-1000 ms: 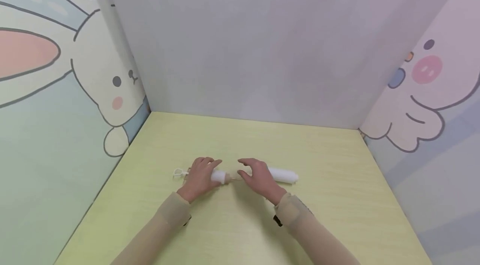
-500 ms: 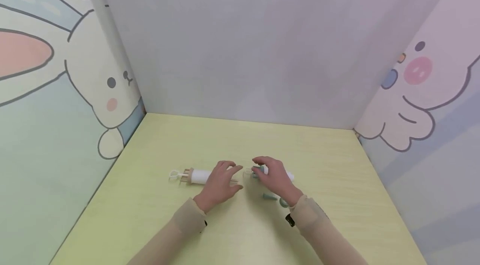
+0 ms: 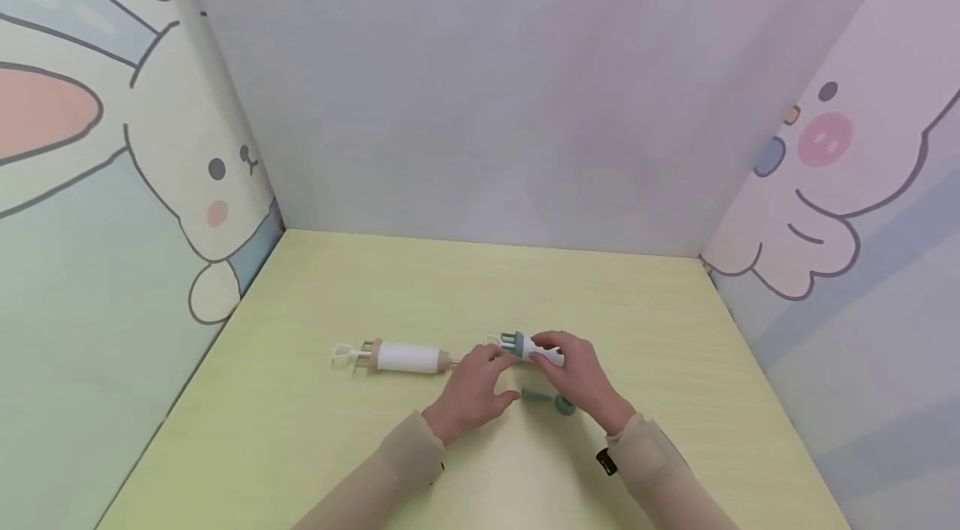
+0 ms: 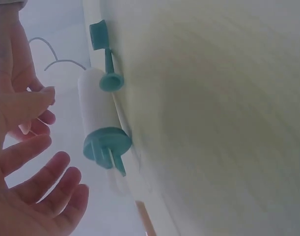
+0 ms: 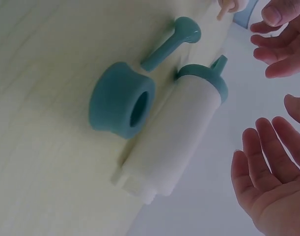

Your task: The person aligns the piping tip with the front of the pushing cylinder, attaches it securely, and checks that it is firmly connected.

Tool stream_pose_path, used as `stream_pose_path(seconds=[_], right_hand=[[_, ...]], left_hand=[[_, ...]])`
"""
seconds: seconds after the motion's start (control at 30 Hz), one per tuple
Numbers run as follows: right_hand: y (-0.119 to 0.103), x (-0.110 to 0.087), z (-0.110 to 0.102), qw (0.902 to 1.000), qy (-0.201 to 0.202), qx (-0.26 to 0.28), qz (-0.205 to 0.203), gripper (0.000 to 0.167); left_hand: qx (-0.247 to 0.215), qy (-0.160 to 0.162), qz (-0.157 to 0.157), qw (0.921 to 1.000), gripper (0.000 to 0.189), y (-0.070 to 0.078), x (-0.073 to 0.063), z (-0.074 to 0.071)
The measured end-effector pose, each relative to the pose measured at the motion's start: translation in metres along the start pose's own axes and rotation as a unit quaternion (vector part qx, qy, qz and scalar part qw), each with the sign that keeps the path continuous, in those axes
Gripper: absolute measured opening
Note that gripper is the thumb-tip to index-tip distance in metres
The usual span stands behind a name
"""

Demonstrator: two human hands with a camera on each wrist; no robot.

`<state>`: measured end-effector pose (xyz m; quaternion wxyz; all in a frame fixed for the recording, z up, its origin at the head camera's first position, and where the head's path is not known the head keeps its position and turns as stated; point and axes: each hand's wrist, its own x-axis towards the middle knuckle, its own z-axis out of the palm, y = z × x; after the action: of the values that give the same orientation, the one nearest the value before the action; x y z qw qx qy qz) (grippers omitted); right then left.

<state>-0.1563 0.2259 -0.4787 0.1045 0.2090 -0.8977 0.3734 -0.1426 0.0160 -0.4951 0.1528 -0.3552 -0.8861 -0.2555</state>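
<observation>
A white syringe-like tube (image 5: 174, 132) with a teal pronged collar (image 4: 108, 145) and a pale loop at its end lies on the table. My right hand (image 3: 583, 376) hovers over its white barrel, fingers loosely curved and apart from it in the right wrist view. My left hand (image 3: 471, 398) is beside the collar end, thumb and fingers spread, with nothing between them. In front of the tube lie a teal cone-shaped nozzle (image 5: 172, 43) with a flared end and a teal ring cap (image 5: 118, 101).
A larger white tube (image 3: 407, 357) with beige ends, prongs and a white loop lies to the left on the pale yellow table (image 3: 360, 280). A grey wall (image 3: 480, 138) rises behind, with cartoon-printed panels (image 3: 217, 213) at both sides.
My left hand has moved right, off the beige-ended tube, to the teal-collared one. My right hand has shifted right and slightly nearer, uncovering the teal collar, nozzle and ring cap.
</observation>
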Motion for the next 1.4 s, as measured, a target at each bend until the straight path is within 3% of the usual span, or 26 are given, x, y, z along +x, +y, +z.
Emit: stream_pose_path(seconds=[0.2,0.4,0.6,0.9,1.4], right_hand=[[0.011,-0.017,-0.005,0.9995,-0.021,-0.01,0.023,0.026],[0.022,-0.03,-0.008,0.996,-0.061,-0.032,0.056,0.027],[0.025,-0.039,-0.004,0.9928,-0.097,-0.03,0.062,0.03],[0.031,-0.049,-0.001,0.9864,-0.133,-0.069,0.067,0.037],[0.039,-0.057,0.001,0.9851,-0.134,-0.094,0.052,0.028]], left_hand=[[-0.003,-0.05,-0.026,0.9984,0.044,0.006,0.001,0.016],[-0.004,-0.076,-0.035,0.9965,0.038,0.006,0.003,0.03],[-0.022,-0.102,-0.052,0.9932,0.039,0.004,0.002,0.033],[-0.026,-0.12,-0.048,0.9912,0.027,0.004,0.01,0.044],[-0.018,-0.152,-0.055,0.9867,0.013,0.005,0.014,0.045]])
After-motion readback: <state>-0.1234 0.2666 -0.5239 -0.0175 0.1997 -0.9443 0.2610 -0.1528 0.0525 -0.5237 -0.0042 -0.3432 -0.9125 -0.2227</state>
